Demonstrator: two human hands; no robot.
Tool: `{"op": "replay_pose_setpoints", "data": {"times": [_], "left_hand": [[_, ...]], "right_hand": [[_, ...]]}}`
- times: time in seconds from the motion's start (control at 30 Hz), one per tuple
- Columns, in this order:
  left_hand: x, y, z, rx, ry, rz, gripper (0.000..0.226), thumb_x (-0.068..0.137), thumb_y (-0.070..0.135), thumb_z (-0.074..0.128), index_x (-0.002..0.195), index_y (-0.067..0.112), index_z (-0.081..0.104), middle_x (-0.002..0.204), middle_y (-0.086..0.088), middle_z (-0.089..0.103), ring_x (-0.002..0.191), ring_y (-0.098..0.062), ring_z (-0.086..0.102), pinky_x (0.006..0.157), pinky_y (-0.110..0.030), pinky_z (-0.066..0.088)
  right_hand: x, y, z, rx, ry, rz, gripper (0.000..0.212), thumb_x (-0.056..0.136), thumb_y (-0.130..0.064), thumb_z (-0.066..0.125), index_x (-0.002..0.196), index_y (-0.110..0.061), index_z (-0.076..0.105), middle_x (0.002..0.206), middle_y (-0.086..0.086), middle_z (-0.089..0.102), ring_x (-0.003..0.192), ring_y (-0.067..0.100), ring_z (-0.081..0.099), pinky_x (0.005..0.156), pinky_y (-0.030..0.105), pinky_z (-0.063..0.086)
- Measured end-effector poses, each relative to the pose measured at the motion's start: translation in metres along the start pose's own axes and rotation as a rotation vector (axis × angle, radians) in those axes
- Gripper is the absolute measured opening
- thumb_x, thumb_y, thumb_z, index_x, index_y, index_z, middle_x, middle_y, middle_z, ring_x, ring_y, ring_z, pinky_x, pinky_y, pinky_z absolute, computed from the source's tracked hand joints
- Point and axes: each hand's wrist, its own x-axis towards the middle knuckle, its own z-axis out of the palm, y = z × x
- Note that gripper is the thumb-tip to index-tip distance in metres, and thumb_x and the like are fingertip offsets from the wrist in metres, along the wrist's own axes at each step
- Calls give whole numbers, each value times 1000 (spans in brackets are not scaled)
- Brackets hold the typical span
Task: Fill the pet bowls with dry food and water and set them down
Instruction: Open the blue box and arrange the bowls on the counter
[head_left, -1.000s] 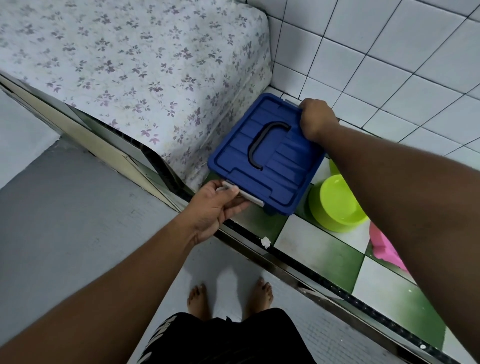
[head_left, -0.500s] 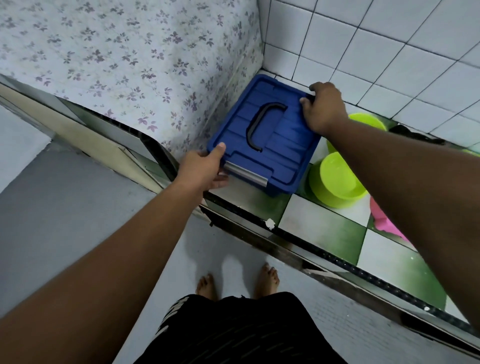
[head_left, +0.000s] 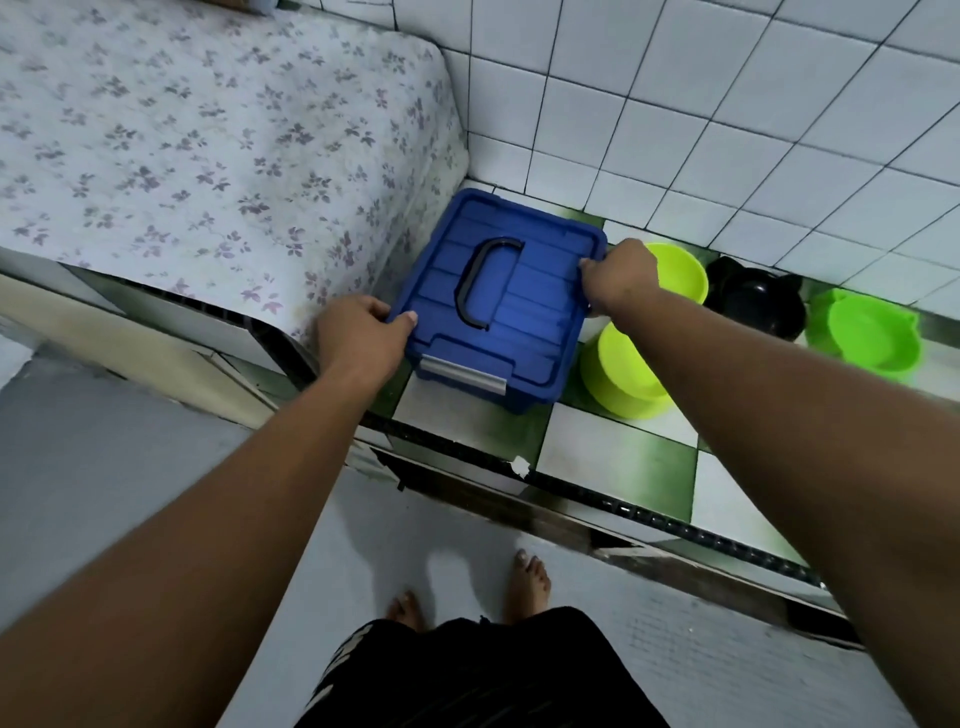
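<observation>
Both my hands are on the blue lidded box (head_left: 498, 306) at the centre of the frame. My left hand (head_left: 363, 338) grips the lid's left edge, thumb lying on top and the other fingers curled down over the rim. My right hand (head_left: 618, 278) grips the lid's right edge near its far corner, fingers closed round the rim; the fingertips themselves are hidden.

The box stands on the green-and-white chequered floor (head_left: 613, 457), tucked in the corner between the floral-covered surface (head_left: 208, 130) at upper left and the white tiled wall (head_left: 727, 104). Its lid is in place. A black handle (head_left: 480, 283) lies flat on the lid and a grey latch (head_left: 462, 373) sits on the near edge.

The pet bowls stand on the floor to the right of the box. One lime bowl (head_left: 623, 374) is just beside its right side, partly under my right forearm. A second lime bowl (head_left: 680, 278) is behind my right hand. A black bowl (head_left: 758, 306) follows further right, then a green bowl (head_left: 867, 338) near the right edge.

My bare feet (head_left: 530, 577) stand on the grey floor at lower centre.
</observation>
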Motion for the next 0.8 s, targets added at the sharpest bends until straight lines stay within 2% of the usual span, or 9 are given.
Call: {"op": "replay_pose_setpoints", "data": {"times": [0.1,0.2,0.37,0.47,0.57,0.67,0.8], "left_hand": [[1,-1,1,4,10,21,40,92,38,74,121,9,72,114,-9,74,93,-17,64,82,-26,47],[-1,-3,0,-2,19,55,41,93,37,74,122,8,71,114,-10,74,95,-20,67,82,-27,49],[-3,0,-3,-57,39,96,32,93,34,74,114,10,73,100,1,69,89,-15,62,79,-27,47],[-1,2,-4,-109,21,83,28,93,34,74,111,13,72,99,2,68,88,-14,63,78,-27,47],[0,1,-3,-155,24,75,32,92,34,75,114,12,72,99,2,68,91,-15,65,79,-27,49],[2,1,-2,-229,19,64,33,91,34,76,116,12,72,101,0,70,95,-18,68,88,-35,58],[5,9,-4,-332,-5,51,34,91,34,76,116,11,73,102,-1,74,93,-19,72,87,-42,62]], "right_hand": [[-6,-4,-3,-8,21,35,27,92,-24,63,104,0,60,107,18,69,98,34,67,80,41,58],[-10,-9,-4,-2,25,63,13,86,-9,62,95,-6,53,107,19,68,96,36,68,81,46,59],[-13,-13,-3,-11,55,106,23,80,-1,62,103,-4,59,112,17,67,99,33,66,75,37,56],[-15,-15,-5,7,96,99,21,82,-4,59,103,-4,59,112,17,66,100,34,66,77,38,55],[-15,-19,-11,33,146,62,15,83,-8,56,97,-5,59,108,16,67,95,32,65,69,32,48],[-15,-19,-17,55,170,25,18,82,-12,55,94,-2,63,96,15,65,85,31,60,62,29,41],[-14,-20,-23,78,201,-20,7,83,-12,51,78,-6,50,80,9,50,70,26,48,45,27,27]]}}
